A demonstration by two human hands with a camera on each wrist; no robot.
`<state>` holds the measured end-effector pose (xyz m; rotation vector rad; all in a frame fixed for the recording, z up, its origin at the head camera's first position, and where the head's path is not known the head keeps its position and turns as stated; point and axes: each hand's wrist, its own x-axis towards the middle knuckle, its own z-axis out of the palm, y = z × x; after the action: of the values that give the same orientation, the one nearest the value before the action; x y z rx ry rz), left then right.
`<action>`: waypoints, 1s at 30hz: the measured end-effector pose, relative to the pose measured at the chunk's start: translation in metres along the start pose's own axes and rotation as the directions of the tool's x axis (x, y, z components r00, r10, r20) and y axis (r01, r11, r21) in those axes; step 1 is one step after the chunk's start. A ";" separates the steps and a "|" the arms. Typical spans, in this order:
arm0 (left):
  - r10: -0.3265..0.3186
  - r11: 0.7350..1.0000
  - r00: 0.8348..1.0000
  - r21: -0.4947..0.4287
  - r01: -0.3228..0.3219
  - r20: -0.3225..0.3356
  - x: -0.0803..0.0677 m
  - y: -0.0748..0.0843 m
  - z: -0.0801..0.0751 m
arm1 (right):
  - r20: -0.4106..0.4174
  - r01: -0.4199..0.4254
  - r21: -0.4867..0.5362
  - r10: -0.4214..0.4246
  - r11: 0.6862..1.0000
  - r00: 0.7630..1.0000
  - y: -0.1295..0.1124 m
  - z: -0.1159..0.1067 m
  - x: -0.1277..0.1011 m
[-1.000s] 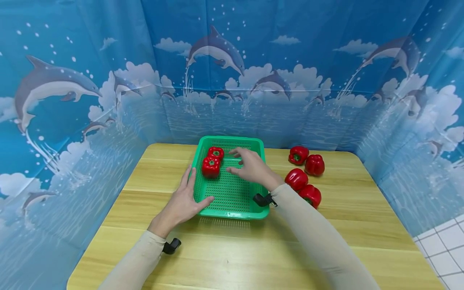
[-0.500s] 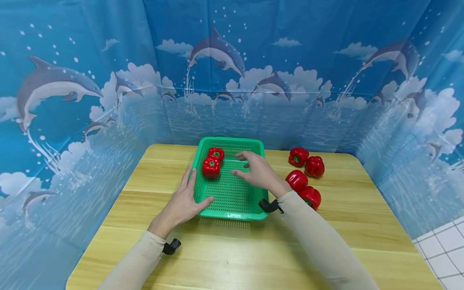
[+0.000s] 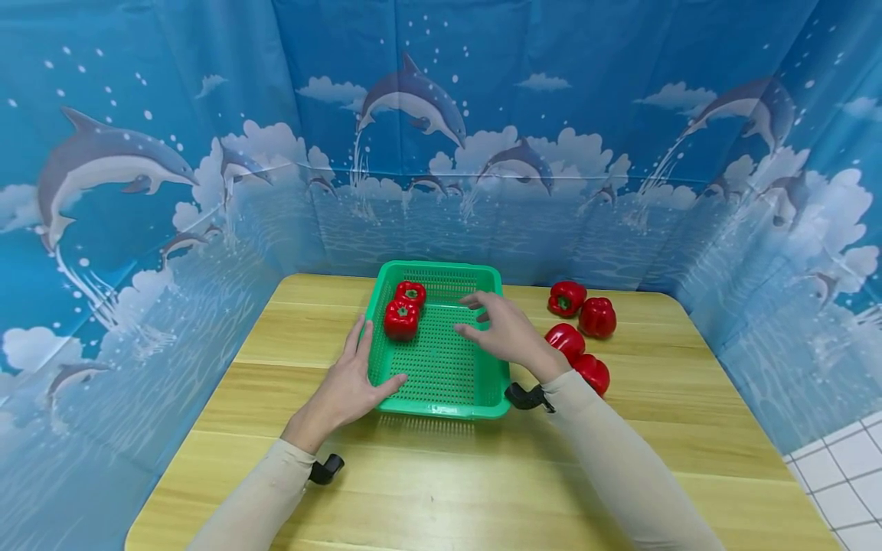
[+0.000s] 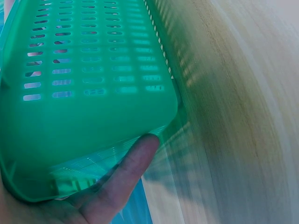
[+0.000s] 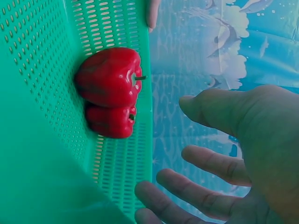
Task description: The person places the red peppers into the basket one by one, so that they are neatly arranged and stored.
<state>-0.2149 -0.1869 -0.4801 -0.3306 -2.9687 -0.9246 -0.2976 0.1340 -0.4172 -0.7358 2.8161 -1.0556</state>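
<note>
A green perforated plastic basket [image 3: 441, 409] stands on the wooden table. Two red bell peppers, the nearer pepper [image 3: 402, 320] and the farther pepper [image 3: 410, 291], sit side by side against its left wall, stems up. My left hand [image 3: 344, 390] holds the basket's near left corner, thumb over the rim and fingers along the outside wall. In the left wrist view one finger [image 4: 126, 175] lies against the basket's outer side. Over the right half of the basket hovers my right hand [image 3: 506, 329], fingers spread and loosely bent, holding nothing and apart from the peppers.
To the basket's right lie several more red bell peppers, among them a back pepper [image 3: 567, 298], a pepper [image 3: 597, 317] beside it and a nearer pepper [image 3: 592, 373]. A dolphin-print curtain [image 3: 441, 214] stands behind the wooden table [image 3: 441, 490].
My right hand has drawn back to the right, away from the peppers in the basket. The left hand, the basket and all the peppers have stayed put.
</note>
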 end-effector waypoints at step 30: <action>-0.005 1.000 1.000 0.018 0.004 0.007 0.000 0.001 0.000 | -0.078 0.006 -0.030 -0.008 1.000 0.997 0.026 -0.018 -0.035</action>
<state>-0.2148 -0.1859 -0.4801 -0.3276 -2.9833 -0.8984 -0.2815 0.1773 -0.4242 -0.7234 2.9029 -1.0695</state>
